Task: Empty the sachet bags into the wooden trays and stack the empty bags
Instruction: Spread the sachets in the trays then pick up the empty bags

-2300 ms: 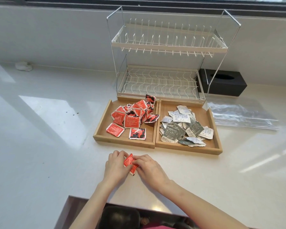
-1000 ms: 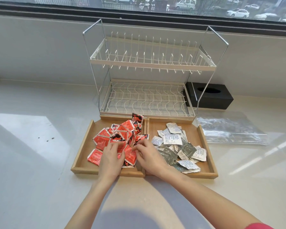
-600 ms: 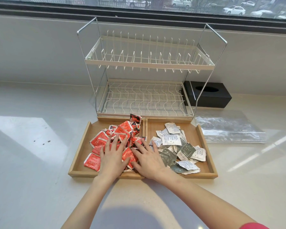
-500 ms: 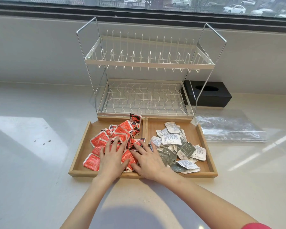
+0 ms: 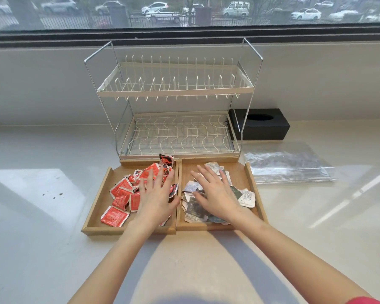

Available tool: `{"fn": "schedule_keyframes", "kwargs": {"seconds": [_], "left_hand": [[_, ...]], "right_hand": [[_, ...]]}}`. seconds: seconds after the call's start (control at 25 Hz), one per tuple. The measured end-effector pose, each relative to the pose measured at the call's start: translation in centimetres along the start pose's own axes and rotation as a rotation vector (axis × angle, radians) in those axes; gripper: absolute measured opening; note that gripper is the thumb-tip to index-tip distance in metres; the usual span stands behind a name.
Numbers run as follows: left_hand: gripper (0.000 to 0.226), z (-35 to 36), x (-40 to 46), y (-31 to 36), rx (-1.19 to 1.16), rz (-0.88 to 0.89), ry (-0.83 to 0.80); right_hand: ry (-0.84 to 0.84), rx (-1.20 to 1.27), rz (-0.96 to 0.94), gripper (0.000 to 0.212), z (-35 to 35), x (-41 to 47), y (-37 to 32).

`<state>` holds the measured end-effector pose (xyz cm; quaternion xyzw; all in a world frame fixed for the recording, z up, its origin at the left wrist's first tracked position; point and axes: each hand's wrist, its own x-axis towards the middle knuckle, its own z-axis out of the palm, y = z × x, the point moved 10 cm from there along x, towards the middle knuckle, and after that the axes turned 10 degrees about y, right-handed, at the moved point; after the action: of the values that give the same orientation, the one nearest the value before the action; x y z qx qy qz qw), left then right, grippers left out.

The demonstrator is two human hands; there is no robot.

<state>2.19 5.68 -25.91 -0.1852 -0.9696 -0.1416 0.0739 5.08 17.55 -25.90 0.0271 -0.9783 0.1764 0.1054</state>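
Observation:
Two wooden trays sit side by side on the counter. The left tray point(image 5: 97, 207) holds a heap of red sachets point(image 5: 121, 194). The right tray point(image 5: 253, 187) holds white and grey-green sachets point(image 5: 246, 197). My left hand point(image 5: 155, 194) lies flat, fingers spread, on the red heap's right side. My right hand point(image 5: 215, 191) lies flat with fingers apart on the white and grey pile. Neither hand holds anything. Clear empty plastic bags point(image 5: 287, 166) lie stacked flat on the counter to the right of the trays.
A white two-tier wire dish rack point(image 5: 176, 93) stands directly behind the trays. A black tissue box point(image 5: 261, 125) sits behind the rack's right side. The pale counter point(image 5: 42, 216) stretches left and toward me; a window runs along the back wall.
Both hands carried a red sachet from the counter to the left tray and released it. My right hand has since shifted from the red heap onto the white and grey pile.

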Motion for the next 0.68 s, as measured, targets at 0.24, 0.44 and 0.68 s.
{"fn": "schedule_keyframes", "kwargs": {"seconds": [0.24, 0.44, 0.68], "left_hand": [[0.067, 1.5, 0.8, 7.5, -0.034, 0.076, -0.026], [0.063, 3.5, 1.8, 15.3, -0.077, 0.132, -0.025], [0.065, 7.2, 2.9, 23.2, -0.089, 0.159, -0.051]], "right_hand": [[0.055, -0.03, 0.09, 0.055, -4.5, -2.9, 7.7], [0.035, -0.092, 0.17, 0.055, -7.2, -6.1, 15.4], [0.005, -0.116, 0.214, 0.058, -9.0, -8.4, 23.5]]}}
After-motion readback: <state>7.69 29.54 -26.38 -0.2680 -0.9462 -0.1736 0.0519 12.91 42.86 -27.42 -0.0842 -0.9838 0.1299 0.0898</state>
